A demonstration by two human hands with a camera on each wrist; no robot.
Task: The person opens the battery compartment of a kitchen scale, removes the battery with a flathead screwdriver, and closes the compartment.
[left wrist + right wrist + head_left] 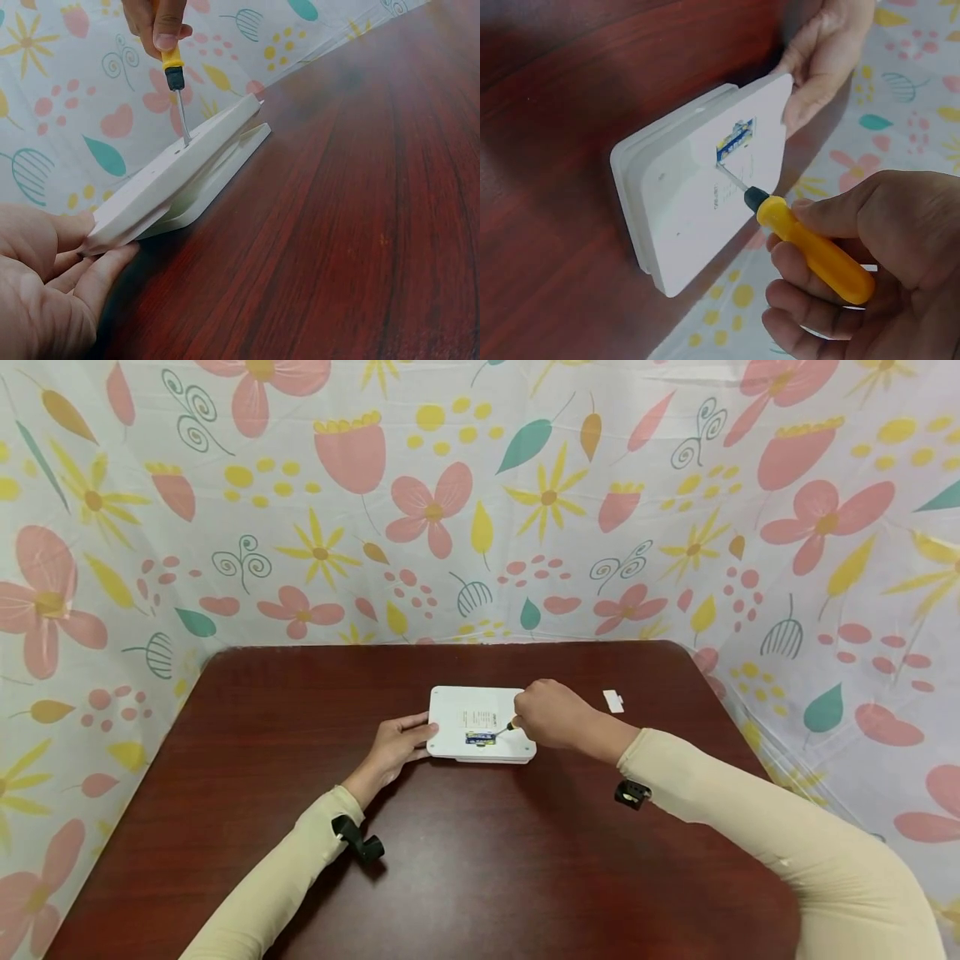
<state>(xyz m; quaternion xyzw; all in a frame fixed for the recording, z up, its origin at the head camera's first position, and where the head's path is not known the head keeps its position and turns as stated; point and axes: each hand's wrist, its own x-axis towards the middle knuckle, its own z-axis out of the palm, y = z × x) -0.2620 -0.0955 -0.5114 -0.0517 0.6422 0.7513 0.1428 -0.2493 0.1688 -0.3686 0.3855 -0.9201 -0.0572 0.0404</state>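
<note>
A flat white device (450, 714) with rounded corners, like a kitchen scale, lies underside up on the table. Blue batteries (733, 144) show in its uncovered compartment. My left hand (396, 745) grips the left edge, thumb on top and fingers underneath, as the left wrist view (45, 277) also has it. In my right hand (553, 714) is a screwdriver (821, 259) with a yellow handle and black collar, held between thumb and curled fingers. Its metal shaft (182, 116) slants down, and the tip is at the end of the batteries.
A small white battery cover (612, 701) lies on the dark red-brown table (420, 877), right of the device. Behind the table hangs a flower-printed cloth (465, 568). Black wrist cameras are strapped over both light sleeves (712, 785).
</note>
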